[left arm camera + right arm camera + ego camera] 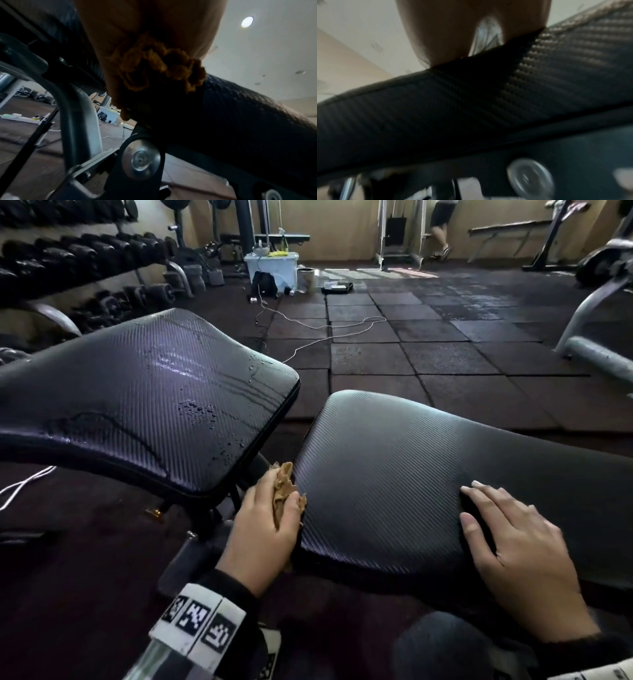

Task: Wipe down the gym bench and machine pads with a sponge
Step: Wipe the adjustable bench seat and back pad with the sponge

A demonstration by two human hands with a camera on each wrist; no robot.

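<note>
A black textured seat pad point(394, 474) fills the lower right of the head view. A second black pad point(144, 395), wet with droplets and streaks, rises at the left. My left hand point(270, 525) grips a crumpled brown sponge point(282, 489) against the seat pad's left edge, in the gap between the two pads. In the left wrist view the sponge point(154, 70) bulges from under the hand against the seat pad point(240, 115). My right hand point(507, 539) lies flat on the seat pad's near right side, fingers spread. The right wrist view shows the pad's edge point(453, 108), blurred.
A dumbbell rack point(68, 268) lines the left wall. The bench's metal frame point(77, 115) and a hinge bolt point(140, 161) sit under the pads. A white cable point(325, 332) snakes over the rubber floor tiles. A white bin point(272, 266) stands at the back; a person point(442, 227) stands far off.
</note>
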